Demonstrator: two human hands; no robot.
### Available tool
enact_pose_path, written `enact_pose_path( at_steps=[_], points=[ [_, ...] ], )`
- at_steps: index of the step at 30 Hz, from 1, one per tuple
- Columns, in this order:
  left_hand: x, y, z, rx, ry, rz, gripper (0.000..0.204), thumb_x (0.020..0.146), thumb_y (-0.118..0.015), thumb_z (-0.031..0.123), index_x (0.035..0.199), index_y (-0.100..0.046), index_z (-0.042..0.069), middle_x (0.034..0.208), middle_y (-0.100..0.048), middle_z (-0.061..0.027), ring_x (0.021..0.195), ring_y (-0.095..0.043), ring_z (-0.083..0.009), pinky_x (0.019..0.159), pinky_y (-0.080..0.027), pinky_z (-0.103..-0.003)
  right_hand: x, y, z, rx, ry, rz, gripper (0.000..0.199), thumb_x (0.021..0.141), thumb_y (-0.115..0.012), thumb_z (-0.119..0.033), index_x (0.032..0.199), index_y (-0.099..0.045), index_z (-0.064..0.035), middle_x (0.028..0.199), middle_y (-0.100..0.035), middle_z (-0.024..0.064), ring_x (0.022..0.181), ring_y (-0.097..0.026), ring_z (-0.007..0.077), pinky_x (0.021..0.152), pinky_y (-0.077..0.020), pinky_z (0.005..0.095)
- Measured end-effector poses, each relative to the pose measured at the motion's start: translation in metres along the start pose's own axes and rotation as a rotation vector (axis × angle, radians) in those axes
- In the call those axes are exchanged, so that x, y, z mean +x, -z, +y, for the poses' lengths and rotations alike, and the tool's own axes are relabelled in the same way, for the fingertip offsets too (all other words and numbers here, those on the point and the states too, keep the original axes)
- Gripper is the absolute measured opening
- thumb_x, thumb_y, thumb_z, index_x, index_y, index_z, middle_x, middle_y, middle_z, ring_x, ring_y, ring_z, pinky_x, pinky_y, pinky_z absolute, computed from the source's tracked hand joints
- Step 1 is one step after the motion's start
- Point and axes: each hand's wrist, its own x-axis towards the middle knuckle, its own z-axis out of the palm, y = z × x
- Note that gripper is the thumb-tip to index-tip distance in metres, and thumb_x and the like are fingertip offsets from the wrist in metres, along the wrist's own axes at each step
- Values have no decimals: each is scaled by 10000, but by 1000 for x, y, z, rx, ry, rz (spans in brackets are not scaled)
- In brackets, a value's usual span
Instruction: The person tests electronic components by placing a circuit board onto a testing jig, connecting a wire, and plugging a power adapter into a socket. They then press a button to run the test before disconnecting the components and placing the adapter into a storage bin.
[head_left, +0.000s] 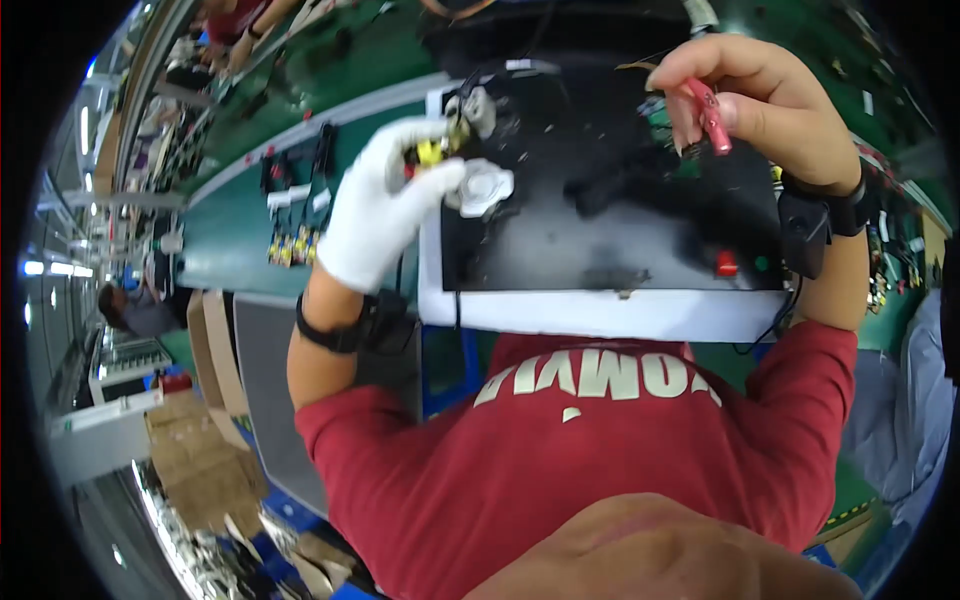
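My left hand (385,200), in a white glove, is closed on a small yellow-and-dark part (430,152) over the left side of a black work mat (600,240). Just right of its thumb is a silvery-white round part (485,188); whether the hand touches it I cannot tell. Beyond the fingertips lies a greyish metal piece (481,112). My bare right hand (770,105) is raised over the mat's far right, pinching a slim red piece (711,118) with small dark spots between thumb and fingers. Its exact kind cannot be made out.
A red block (726,263) lies near the mat's front right. On the green bench (225,235) to the left are several yellow parts (292,246) and black pieces. Another person's hand (240,52) shows at the far left. Cardboard boxes (205,450) stand at lower left.
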Motion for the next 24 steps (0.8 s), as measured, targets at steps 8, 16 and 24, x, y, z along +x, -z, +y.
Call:
enact_pose_path(
  at_steps=[8,16,24],
  points=[
    [-2,-1,-19,-466,189,-23,458,915,-655,150,1324,-500,12,1210,-601,-54,1052,-562,-102,912,-440,-241,14,-19,18,110,-177,-103,331,859,-707,-310,892,-477,-75,824,-554,36,782,-573,108,704,-464,237],
    [-7,-19,-5,-381,210,-58,625,937,-573,54,1479,-269,-10,1316,-541,-159,1154,-568,-201,1011,-425,-312,-3,-42,5,-189,-10,150,141,889,-622,-109,972,-564,-10,814,-607,40,726,-584,99,665,-489,234],
    [-4,-16,-1,531,-180,-144,627,739,-767,83,1321,-535,60,1194,-646,-126,1151,-578,-299,1155,-229,-456,-7,-28,-3,-466,-49,380,94,870,-632,-69,917,-632,13,771,-643,40,685,-587,74,608,-471,215]
  ],
)
